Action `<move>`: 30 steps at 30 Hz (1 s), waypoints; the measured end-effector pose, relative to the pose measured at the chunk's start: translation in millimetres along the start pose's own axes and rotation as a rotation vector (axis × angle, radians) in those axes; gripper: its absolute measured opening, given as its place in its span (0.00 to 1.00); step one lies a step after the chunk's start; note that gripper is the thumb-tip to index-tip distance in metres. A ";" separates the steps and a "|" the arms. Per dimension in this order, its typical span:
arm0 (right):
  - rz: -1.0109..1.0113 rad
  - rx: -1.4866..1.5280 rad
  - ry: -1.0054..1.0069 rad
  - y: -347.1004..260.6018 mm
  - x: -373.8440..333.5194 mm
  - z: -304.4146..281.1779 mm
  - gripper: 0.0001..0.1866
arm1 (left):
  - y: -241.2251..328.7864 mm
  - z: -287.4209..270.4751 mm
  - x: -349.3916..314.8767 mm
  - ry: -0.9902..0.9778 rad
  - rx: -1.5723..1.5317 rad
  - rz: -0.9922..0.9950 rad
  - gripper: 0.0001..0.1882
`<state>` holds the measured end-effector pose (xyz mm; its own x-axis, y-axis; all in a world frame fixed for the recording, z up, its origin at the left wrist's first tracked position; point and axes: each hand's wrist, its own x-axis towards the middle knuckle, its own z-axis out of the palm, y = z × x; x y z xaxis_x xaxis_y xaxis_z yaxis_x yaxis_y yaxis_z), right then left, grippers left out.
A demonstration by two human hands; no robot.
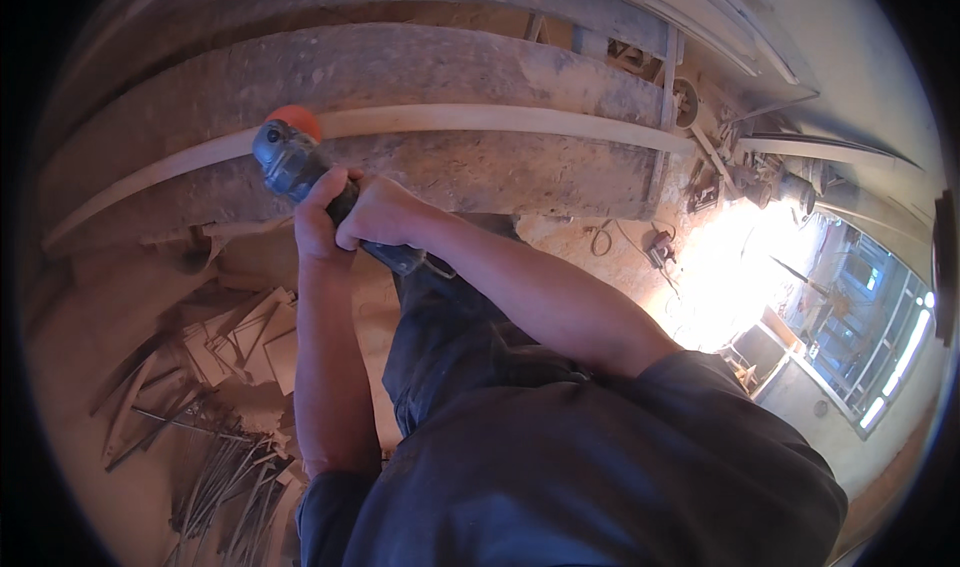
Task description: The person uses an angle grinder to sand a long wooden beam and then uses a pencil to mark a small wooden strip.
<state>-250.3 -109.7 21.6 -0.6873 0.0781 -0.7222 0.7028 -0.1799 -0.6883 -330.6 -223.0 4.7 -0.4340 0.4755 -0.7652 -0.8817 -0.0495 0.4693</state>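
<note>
Both hands are wrapped round the dark body of an angle grinder (295, 170), held slantwise with its head pointing to the far left. My left hand (320, 212) grips it just behind the head, the thumb lying over the top. Close behind, my right hand (380, 210) is closed round the narrower handle. An orange disc (294, 119) shows beyond the grinder's head, over a long, pale wooden strip (480, 118). Whether disc and strip touch, I cannot tell. That strip runs crosswise along a wide, dusty plank bench (420, 67).
Thin board offcuts (240, 342) and a heap of thin sticks (225, 487) lie on the floor at the left. A dark tool with a cord (660, 249) rests on the dusty floor to the right. Bright light comes through a window (870, 317) at the far right.
</note>
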 end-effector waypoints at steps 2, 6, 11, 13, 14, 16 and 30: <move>-0.038 0.069 0.073 8.9 -11.4 -3.1 0.33 | -12.6 8.1 -3.0 0.015 0.003 0.002 0.10; 0.066 0.024 0.143 19.7 -52.2 -35.3 0.31 | -52.0 41.0 -9.1 0.016 0.058 -0.043 0.10; 0.074 0.046 0.138 81.8 -95.2 -89.0 0.28 | -112.1 104.6 -23.9 0.016 0.117 -0.129 0.10; 0.067 0.186 0.174 97.0 -120.1 -107.5 0.23 | -146.5 118.8 -23.6 0.015 0.169 -0.087 0.10; 0.072 0.194 0.187 102.6 -132.1 -118.7 0.22 | -157.2 132.5 -26.5 0.002 0.208 -0.058 0.09; 0.083 0.202 0.208 116.2 -152.6 -141.4 0.22 | -177.6 159.7 -32.8 -0.022 0.279 0.003 0.09; 0.058 0.384 0.344 229.7 -252.6 -250.2 0.27 | -307.6 287.9 -52.9 -0.120 0.391 -0.151 0.08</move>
<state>130.7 74.6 28.7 -0.5040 0.3636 -0.7834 0.5755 -0.5349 -0.6185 17.0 20.0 27.6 -0.2604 0.5514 -0.7926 -0.7869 0.3544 0.5051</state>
